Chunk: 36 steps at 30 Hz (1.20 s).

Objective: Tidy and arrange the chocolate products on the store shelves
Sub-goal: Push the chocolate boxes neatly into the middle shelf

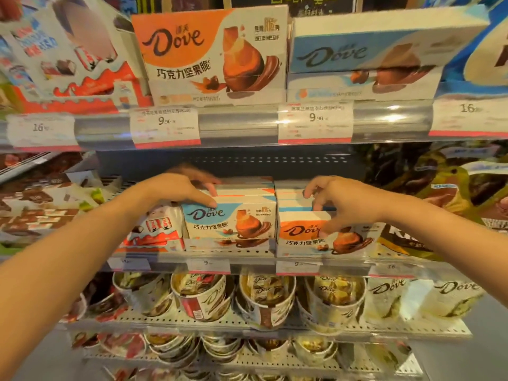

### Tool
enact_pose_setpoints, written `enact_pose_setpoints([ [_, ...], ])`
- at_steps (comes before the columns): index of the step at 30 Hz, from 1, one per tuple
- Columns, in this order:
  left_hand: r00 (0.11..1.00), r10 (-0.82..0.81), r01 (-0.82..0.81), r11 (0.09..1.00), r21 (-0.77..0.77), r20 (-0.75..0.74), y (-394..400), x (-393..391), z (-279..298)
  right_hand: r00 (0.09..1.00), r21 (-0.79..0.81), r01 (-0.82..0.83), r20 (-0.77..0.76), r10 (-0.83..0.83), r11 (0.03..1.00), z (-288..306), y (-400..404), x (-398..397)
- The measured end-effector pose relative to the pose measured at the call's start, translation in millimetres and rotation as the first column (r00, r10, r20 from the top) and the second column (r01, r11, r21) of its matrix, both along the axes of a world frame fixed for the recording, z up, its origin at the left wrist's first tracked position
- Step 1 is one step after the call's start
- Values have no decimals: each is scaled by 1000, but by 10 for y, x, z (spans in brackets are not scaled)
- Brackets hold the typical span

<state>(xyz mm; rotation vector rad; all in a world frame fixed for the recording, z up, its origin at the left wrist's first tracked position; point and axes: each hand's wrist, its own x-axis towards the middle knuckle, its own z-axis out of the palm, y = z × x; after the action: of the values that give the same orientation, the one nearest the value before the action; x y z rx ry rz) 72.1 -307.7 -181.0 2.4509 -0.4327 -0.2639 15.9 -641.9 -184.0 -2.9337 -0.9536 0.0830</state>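
A: Dove boxes, head view: blue-fronted box [229, 221] stood at the front of the middle shelf [247, 254], orange-fronted box [316, 233] just beside it on its right, fronts facing out.

B: And the hands?

A: Left hand [182, 188] lay on top of the blue-fronted stack, thumb pressed on the front top edge, fingers curled over the boxes behind. Clamped on it, as far as could be told. Right hand [334, 200] was spread over the orange-fronted stack, fingers apart, thumb tip touching the front face near the logo, other fingertips on the top of the boxes behind. Resting on it, not closed round it.

B: Neighbours on that shelf?

A: Kinder pack [158, 229] touched the blue-fronted box on its left. Dark bag [404, 239] sat just right of the orange-fronted box. Price tags [209, 265] ran along the shelf lip below.

B: Above?

A: Upper shelf held a large orange Dove carton [209, 53] and a large blue Dove carton [365, 50] side by side, Kinder carton [71, 61] to the left. Two tags under them read 9.90 [165, 125].

B: Below?

A: Row of Dove tubs [264, 298] stood on the perforated shelf [192, 320], more tubs lower down, blurred.
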Motion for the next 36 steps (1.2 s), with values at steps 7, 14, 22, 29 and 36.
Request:
enact_pose_setpoints([
  [7, 999, -45, 43, 996, 73, 20, 14, 36, 11, 990, 115, 92, 99, -104, 989, 400, 143, -134],
  [14, 999, -42, 42, 998, 48, -1, 20, -30, 59, 992, 232, -51, 124, 23, 971, 434, 715, -234],
  [22, 974, -66, 118, 964, 236, -219, 149, -151, 336, 954, 270, -147, 293, 64, 952, 200, 1337, -92],
  [29, 988, -119, 134, 976, 171, -96, 471, -135, 274, 926, 289, -206, 366, 91, 935, 156, 1338, -142],
  [36, 952, -306, 306, 952, 16, -15, 433, -291, 159, 962, 189, -108, 269, 54, 976, -196, 1488, 19],
])
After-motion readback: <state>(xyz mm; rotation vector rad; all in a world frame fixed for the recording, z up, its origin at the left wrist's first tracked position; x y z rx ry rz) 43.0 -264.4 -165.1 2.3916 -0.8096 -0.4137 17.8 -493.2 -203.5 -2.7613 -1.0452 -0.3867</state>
